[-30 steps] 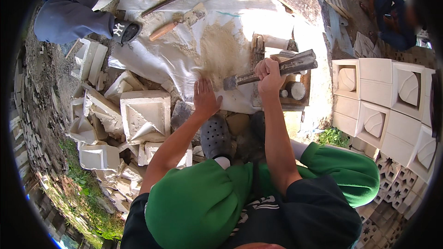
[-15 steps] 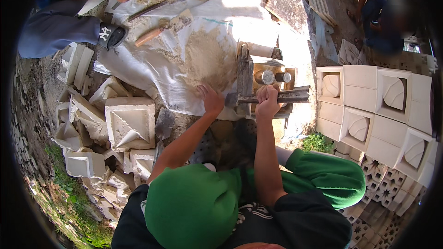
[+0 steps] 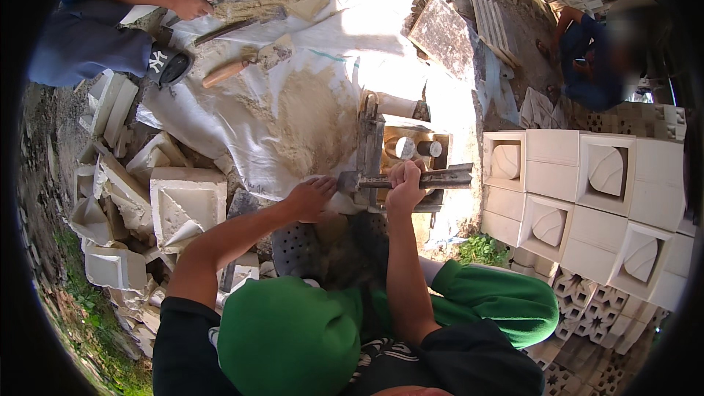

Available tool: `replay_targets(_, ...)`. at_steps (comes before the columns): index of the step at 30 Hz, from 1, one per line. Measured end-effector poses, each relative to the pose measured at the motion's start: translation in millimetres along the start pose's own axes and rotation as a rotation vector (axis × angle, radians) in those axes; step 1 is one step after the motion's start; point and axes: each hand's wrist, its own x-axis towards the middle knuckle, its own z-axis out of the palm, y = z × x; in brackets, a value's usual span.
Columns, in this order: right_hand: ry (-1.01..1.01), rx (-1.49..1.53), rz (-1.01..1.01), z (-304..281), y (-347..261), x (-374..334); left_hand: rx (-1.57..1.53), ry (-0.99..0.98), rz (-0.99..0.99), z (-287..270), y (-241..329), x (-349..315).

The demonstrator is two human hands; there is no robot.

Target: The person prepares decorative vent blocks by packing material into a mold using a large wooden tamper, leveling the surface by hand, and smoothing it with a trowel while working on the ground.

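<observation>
My right hand [image 3: 405, 182] is wrapped round a dark, worn bar [image 3: 451, 177], which lies across the near part of a mould [image 3: 438, 199]. Two short pale cylinders [image 3: 429, 148] stand inside the mould, beyond the bar. A dark upright side piece [image 3: 369, 132] runs along the mould's left. My left hand [image 3: 312, 198] rests on the near edge of the white sheet [image 3: 198, 121], fingers stretched out. Its fingertips are close to a flat grey plate [image 3: 347, 181] at the bar's left end. Beige powder [image 3: 308, 114] is spread on the sheet beyond that hand.
Broken pale blocks [image 3: 188, 205] are piled at left. Stacked cream blocks [image 3: 550, 192] stand at right. A wooden-handled trowel [image 3: 227, 72] lies on the sheet. At upper left a co-worker's hand [image 3: 194, 5] holds a flat tool over powder; another person [image 3: 590, 59] sits at upper right.
My left hand has drawn back toward me from the powder's edge to beside the grey plate. My right hand keeps its grip on the bar. The whole view has shifted slightly.
</observation>
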Motion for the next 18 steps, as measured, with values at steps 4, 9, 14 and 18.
replay_targets(4,0.01,-0.037,-0.009,1,1,3,0.168,0.046,0.256,1,-90,9)
replay_targets(9,0.004,-0.032,0.014,-3,8,4,0.584,0.153,0.377,-15,-154,12)
replay_targets(14,0.051,-0.049,0.009,-7,4,8,0.43,0.078,0.033,-13,-83,5)
replay_targets(18,0.034,-0.092,0.015,9,3,7,0.173,0.041,0.105,7,-69,-31)
